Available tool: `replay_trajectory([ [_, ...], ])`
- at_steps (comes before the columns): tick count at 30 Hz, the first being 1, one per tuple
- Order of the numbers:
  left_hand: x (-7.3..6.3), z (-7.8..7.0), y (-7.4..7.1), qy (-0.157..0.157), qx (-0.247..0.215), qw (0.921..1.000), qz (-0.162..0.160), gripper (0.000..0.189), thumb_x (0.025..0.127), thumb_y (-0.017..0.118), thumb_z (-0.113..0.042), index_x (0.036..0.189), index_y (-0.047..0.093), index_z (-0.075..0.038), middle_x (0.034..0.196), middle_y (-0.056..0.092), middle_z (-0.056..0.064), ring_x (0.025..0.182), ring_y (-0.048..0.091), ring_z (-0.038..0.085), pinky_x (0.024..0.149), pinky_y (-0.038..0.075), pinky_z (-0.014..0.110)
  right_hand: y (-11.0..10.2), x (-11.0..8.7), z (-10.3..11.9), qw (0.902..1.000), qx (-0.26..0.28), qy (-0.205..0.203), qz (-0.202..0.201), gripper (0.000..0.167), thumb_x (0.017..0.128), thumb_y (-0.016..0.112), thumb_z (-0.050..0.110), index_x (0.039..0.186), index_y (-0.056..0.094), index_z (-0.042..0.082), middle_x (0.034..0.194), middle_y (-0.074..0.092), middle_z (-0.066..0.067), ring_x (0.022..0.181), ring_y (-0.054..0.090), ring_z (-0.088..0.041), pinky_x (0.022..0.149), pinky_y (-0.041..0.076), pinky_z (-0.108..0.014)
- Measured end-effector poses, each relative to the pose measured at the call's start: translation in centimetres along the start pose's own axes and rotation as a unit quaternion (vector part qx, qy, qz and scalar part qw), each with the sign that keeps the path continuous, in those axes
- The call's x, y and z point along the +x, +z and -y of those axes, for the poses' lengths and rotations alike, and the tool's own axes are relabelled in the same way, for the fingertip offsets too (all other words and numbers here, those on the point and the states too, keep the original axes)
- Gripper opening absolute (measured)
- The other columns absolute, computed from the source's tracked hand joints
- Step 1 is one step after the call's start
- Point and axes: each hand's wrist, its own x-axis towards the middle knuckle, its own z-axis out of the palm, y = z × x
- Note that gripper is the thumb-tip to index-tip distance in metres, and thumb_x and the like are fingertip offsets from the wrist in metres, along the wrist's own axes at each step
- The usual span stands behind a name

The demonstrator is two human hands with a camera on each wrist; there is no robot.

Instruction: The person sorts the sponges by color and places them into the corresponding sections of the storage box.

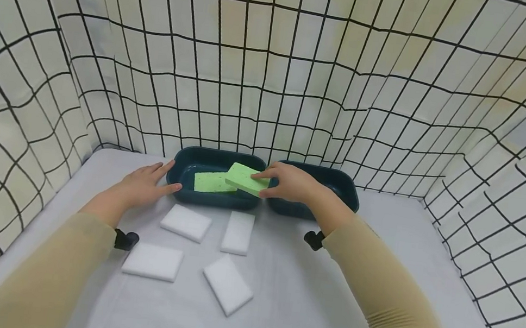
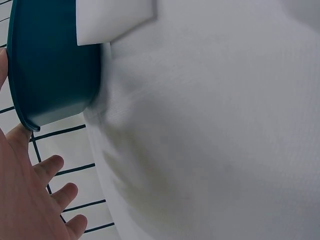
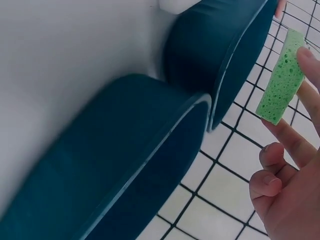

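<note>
Between the thumb and fingers of my right hand (image 1: 292, 183) a light green sponge (image 3: 284, 80) is pinched, tilted above the right part of the left dark teal bin (image 1: 185, 196). Inside that bin lies another green sponge (image 1: 211, 182). My left hand (image 1: 144, 182) rests at the bin's left end, its spread fingers touching the rim. Several white foam blocks lie on the table in front of the bins, among them one (image 1: 185, 223) nearest the left bin and one (image 1: 237, 233) to its right.
A second teal bin (image 1: 345, 196) stands right beside the first, partly hidden by my right hand. Two more white blocks, one left (image 1: 153, 261) and one right (image 1: 228, 284), lie closer to me. Black wire grid panels (image 1: 262, 87) enclose the white-covered table (image 1: 304, 311) at the back and sides.
</note>
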Motion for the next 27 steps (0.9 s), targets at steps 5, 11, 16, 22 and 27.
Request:
replay_trajectory([
  [5, 0.0, 0.0, 0.0, -0.001, -0.002, 1.0000, -0.003, 0.098, 0.092, 0.031, -0.078, 0.161, 0.002, -0.014, 0.160, 0.009, 0.031, 0.142, 0.011, 0.057, 0.111, 0.012, 0.072, 0.3, 2.2, 0.8, 0.9998, -0.007, -0.001, 0.019, 0.052, 0.092, 0.069, 0.047, 0.141, 0.054, 0.041, 0.146, 0.047, 0.001, 0.132, 0.046, -0.022, 0.106, 0.041, -0.046],
  [11, -0.1, 0.0, -0.1, 0.002, 0.002, 1.0000, -0.006, 0.098, 0.092, 0.031, -0.079, 0.161, 0.003, -0.014, 0.159, 0.011, 0.031, 0.142, 0.012, 0.057, 0.111, 0.013, 0.071, 1.0, 3.8, 1.1, 0.9995, -0.013, 0.007, 0.028, 0.051, 0.092, 0.069, 0.045, 0.141, 0.055, 0.039, 0.143, 0.049, 0.001, 0.132, 0.047, -0.022, 0.106, 0.041, -0.045],
  [16, -0.1, 0.0, 0.0, -0.004, 0.003, 1.0000, -0.002, 0.098, 0.092, 0.030, -0.079, 0.161, 0.003, -0.015, 0.159, 0.010, 0.031, 0.142, 0.011, 0.057, 0.111, 0.012, 0.071, 1.6, 4.7, 1.0, 0.9986, -0.028, 0.022, 0.039, 0.051, 0.092, 0.069, 0.044, 0.141, 0.056, 0.037, 0.144, 0.048, 0.000, 0.133, 0.045, -0.021, 0.107, 0.041, -0.045],
  [22, -0.2, -0.1, 0.0, -0.007, -0.006, 1.0000, 0.002, 0.098, 0.092, 0.031, -0.079, 0.161, 0.002, -0.015, 0.160, 0.009, 0.030, 0.142, 0.009, 0.057, 0.111, 0.011, 0.071, 2.2, 5.7, 1.1, 0.9971, -0.043, 0.035, 0.052, 0.046, 0.091, 0.071, 0.042, 0.136, 0.061, 0.037, 0.145, 0.051, 0.003, 0.135, 0.045, -0.021, 0.106, 0.042, -0.043],
  [27, -0.4, -0.3, -0.2, -0.007, -0.004, 1.0000, -0.004, 0.097, 0.092, 0.032, -0.077, 0.161, 0.003, -0.015, 0.160, 0.010, 0.030, 0.142, 0.011, 0.056, 0.111, 0.012, 0.071, 2.6, 6.2, 1.2, 0.9955, -0.061, 0.043, 0.058, 0.045, 0.091, 0.071, 0.042, 0.136, 0.061, 0.039, 0.147, 0.051, 0.005, 0.138, 0.043, -0.021, 0.109, 0.039, -0.044],
])
